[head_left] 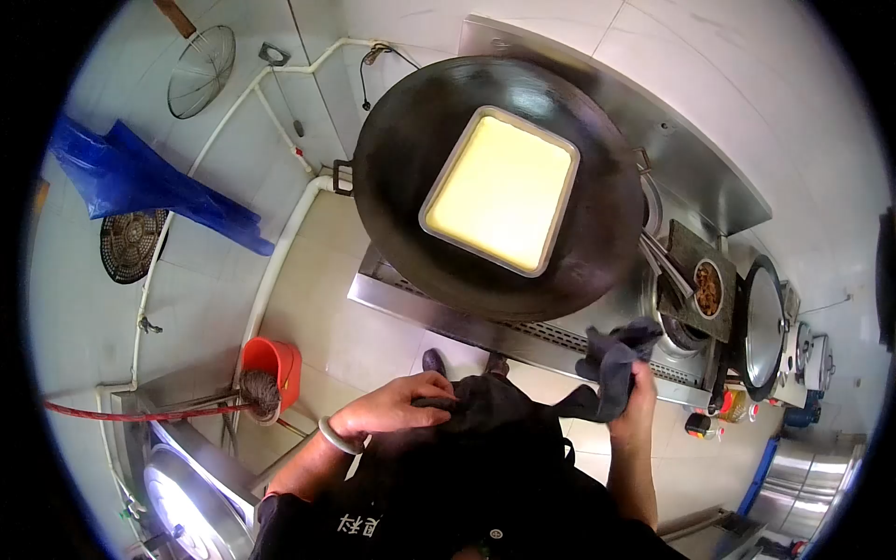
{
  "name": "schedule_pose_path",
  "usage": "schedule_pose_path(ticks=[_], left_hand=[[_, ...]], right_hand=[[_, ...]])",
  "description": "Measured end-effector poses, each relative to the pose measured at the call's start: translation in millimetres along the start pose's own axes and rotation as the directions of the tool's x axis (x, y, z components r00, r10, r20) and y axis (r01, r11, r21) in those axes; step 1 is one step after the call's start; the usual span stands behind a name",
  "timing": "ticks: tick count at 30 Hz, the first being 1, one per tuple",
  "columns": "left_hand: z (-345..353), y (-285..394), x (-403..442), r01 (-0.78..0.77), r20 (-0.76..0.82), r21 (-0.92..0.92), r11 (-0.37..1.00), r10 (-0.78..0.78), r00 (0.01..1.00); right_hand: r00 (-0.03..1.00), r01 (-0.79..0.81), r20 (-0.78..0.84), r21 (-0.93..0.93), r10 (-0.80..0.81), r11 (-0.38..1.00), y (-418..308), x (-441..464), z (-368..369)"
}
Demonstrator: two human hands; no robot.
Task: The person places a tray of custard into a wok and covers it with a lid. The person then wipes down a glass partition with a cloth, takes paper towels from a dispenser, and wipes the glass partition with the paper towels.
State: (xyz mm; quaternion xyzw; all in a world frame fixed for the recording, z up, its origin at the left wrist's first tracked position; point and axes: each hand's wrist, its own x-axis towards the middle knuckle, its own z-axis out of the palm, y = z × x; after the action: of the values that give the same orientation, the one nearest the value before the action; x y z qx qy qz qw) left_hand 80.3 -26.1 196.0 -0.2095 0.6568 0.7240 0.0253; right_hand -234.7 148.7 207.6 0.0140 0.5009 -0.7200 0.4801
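My right hand (637,399) is closed on a dark grey cloth (611,373), which hangs bunched in front of the stove edge. My left hand (397,406), with a pale bangle at the wrist, is closed on dark cloth (481,399) near my waist; whether this is a separate cloth or part of my dark clothing, I cannot tell. Beyond both hands sits a large black wok (401,243) on the stove. Inside it rests a rectangular metal tray (425,210) filled with a smooth pale-yellow layer (504,191). Neither hand touches the wok or tray.
Right of the wok are a bowl of brown pieces (708,287), long metal handles (665,263) and a lidded pan (763,327). A red bucket (287,366) stands on the floor at left. A strainer (203,75) and blue plastic sheet (154,182) hang on the left wall.
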Motion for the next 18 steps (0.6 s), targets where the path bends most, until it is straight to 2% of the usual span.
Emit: schedule_pose_path(ticks=[1,2,3,5,6,7,9,10,11,12,13,15,16,17,18], left_hand=[[-1,-1,0,-0.099,0.024,0.055,0.994,0.098,0.995],[3,2,-2,-0.176,-0.06,0.218,0.96,0.193,0.979],[3,9,0,-0.173,-0.061,0.21,0.962,0.19,0.98],[0,15,9,-0.333,0.064,0.116,0.936,0.327,0.943],[1,15,15,-0.394,0.118,0.057,0.917,0.386,0.915],[2,10,23,-0.394,0.12,0.054,0.918,0.385,0.915],[5,6,38,-0.413,0.273,-0.084,0.907,0.42,0.866],[8,10,38,-0.269,0.258,-0.156,0.95,0.302,0.918],[9,9,40,-0.27,0.262,-0.163,0.949,0.305,0.916],[9,7,43,-0.195,0.225,-0.144,0.97,0.224,0.948],[8,6,45,-0.118,0.184,-0.126,0.985,0.14,0.973],[8,8,42,-0.107,-0.09,-0.293,0.95,0.084,0.992],[5,5,43,-0.124,-0.26,-0.415,0.902,0.013,0.966],[1,1,44,-0.164,-0.412,-0.523,0.837,-0.079,0.908],[-9,-1,44,-0.216,-0.473,-0.647,0.731,-0.163,0.866]], right_hand=[[0.978,-0.207,0.018,0.038,0.206,0.978,-1,-9,2],[0.982,-0.187,-0.063,-0.19,0.178,0.964,16,-8,-26],[0.973,-0.21,-0.111,-0.071,0.201,0.975,25,-24,-11],[0.962,-0.271,-0.07,-0.358,0.264,0.893,55,-37,-30],[0.985,-0.048,0.087,-0.694,0.15,0.718,66,-44,-35],[0.957,0.21,0.274,-0.886,0.101,0.414,73,-49,-39],[0.957,0.146,0.261,-0.812,0.128,0.565,69,-51,-40],[0.956,-0.041,0.189,-0.671,0.225,0.74,67,-50,-39],[0.933,-0.229,0.141,-0.474,0.33,0.85,65,-50,-39],[0.907,-0.301,0.112,-0.5,0.405,0.812,72,-44,-58],[0.909,-0.301,0.108,-0.501,0.404,0.812,81,-38,-68],[0.968,-0.176,0.031,-0.618,0.247,0.766,89,-26,-73],[0.966,-0.179,0.036,-0.617,0.255,0.766,87,-20,-70],[0.985,-0.137,-0.007,-0.647,0.173,0.75,84,-11,-68],[0.995,-0.098,-0.047,-0.675,0.09,0.731,82,-4,-64]])
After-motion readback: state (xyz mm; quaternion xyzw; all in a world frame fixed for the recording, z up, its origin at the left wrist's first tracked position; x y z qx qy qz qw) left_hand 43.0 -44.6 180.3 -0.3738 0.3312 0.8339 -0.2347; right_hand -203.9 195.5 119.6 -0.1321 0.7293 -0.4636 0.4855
